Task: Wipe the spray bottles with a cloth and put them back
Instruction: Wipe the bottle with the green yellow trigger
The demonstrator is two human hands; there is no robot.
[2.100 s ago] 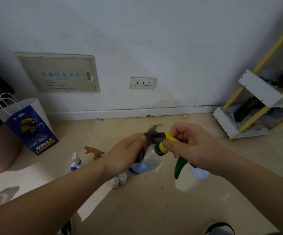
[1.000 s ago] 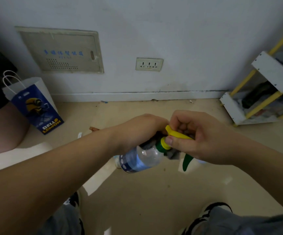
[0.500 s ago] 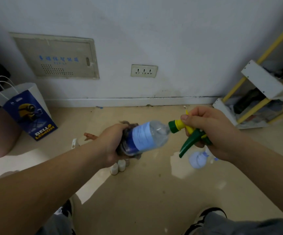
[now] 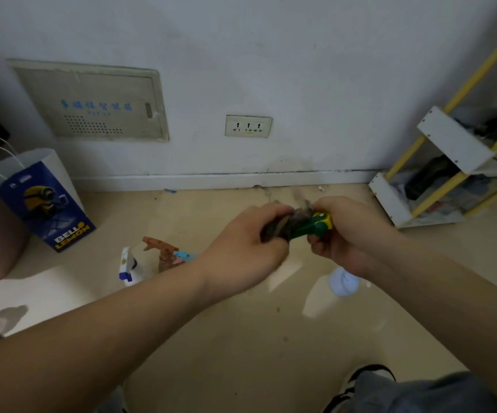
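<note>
The bottle (image 4: 313,225), mid-air between both hands, looks light, stiff and likely slick, so clasping its green head, as the right hand (image 4: 351,231) does, seems soundest, while the left hand (image 4: 247,245) grips the cloth (image 4: 283,226) round it.

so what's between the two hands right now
Head view: a dark cloth and a green and yellow spray head. The left hand grips the cloth, the right hand holds the spray head.

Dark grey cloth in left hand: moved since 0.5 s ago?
Yes. The dark grey cloth moved right: from left of the white wall socket to right of it.
</note>
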